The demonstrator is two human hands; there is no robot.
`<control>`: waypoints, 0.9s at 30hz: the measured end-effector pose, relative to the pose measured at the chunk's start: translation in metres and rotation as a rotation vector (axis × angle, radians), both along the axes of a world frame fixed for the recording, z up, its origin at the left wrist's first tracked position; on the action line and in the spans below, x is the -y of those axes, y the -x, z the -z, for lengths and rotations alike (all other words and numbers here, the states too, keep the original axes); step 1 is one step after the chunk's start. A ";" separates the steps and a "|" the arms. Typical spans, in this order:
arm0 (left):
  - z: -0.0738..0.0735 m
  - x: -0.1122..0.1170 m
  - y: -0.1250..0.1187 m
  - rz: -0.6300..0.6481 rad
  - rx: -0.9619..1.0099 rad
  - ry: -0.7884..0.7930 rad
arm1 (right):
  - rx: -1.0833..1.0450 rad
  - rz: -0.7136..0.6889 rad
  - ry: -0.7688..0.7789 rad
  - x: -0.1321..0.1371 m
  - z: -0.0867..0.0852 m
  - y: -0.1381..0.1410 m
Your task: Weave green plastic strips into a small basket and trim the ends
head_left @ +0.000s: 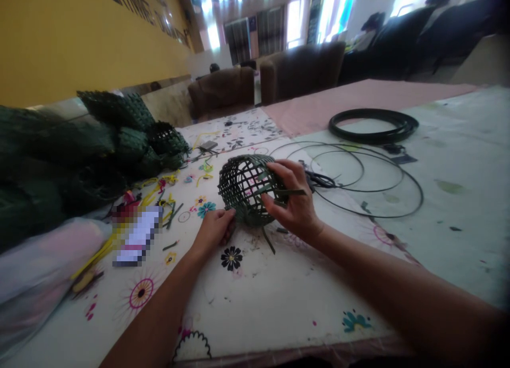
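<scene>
A small dark green basket (247,215), woven from flat strips in an open lattice, lies tilted on the flowered tablecloth, its hollow inside partly facing me. My right hand (297,203) grips its right side, thumb and fingers apart around the weave, with loose strip ends sticking out by the fingers. At the lower left edge, my left hand (217,225) pinches the rim with curled fingers; the fingertips are partly hidden. One loose strip (269,241) hangs from the basket's underside onto the cloth. Black looped handles (323,180), apparently of scissors, lie just behind my right hand.
Woven green pieces (119,139) are heaped at left, beside yellow strips (149,198), a blurred-out phone-like object (137,238) and a clear plastic bag (48,272). At right lie thin wire-like loops (422,193) and a thick dark coil (334,126). Brown chairs (303,70) stand beyond.
</scene>
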State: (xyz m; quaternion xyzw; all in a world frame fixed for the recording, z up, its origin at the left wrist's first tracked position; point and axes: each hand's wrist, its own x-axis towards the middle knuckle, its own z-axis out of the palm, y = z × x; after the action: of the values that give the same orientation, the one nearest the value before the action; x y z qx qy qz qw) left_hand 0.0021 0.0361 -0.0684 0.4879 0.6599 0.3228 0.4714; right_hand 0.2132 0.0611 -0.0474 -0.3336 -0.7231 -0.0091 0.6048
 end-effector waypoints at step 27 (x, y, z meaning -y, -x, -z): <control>-0.006 0.001 0.017 -0.069 -0.237 -0.615 | -0.456 -0.153 0.585 -0.027 0.015 -0.018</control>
State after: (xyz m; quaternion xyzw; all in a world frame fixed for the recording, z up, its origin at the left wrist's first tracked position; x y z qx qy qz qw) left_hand -0.0146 0.0351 -0.0621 0.6189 0.5980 0.4636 0.2106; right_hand 0.2312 0.0882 -0.0621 -0.4305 -0.5647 0.3174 0.6285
